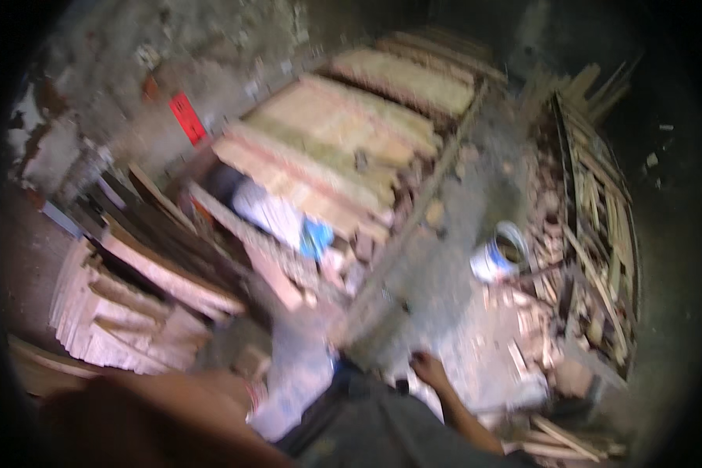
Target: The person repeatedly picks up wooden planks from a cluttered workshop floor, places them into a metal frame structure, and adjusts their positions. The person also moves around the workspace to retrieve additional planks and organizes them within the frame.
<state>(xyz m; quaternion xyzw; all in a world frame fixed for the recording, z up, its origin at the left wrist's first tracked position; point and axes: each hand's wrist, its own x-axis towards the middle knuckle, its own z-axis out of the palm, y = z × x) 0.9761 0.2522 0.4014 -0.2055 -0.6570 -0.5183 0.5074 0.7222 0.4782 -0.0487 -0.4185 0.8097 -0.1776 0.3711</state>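
My right hand (427, 366) hangs low in front of my body, over the grey floor. Its fingers look curled in, and no object shows in them, though the picture is blurred. The blurred mass of my left arm (156, 425) fills the lower left, close to the camera; the fingers of that hand do not show. Nearest to the left arm is a stack of pale wooden pieces (125, 324) with wavy edges. Long curved boards (171, 269) lean beside that stack.
Rows of pale boards (312, 164) lie stacked along the rough wall (210, 47). A white bucket (495, 261) stands right of the floor strip (429, 288). Scrap wood (550, 312) is heaped beside a frame of thin strips (612, 234). White and blue bags (273, 218) lie among the boards.
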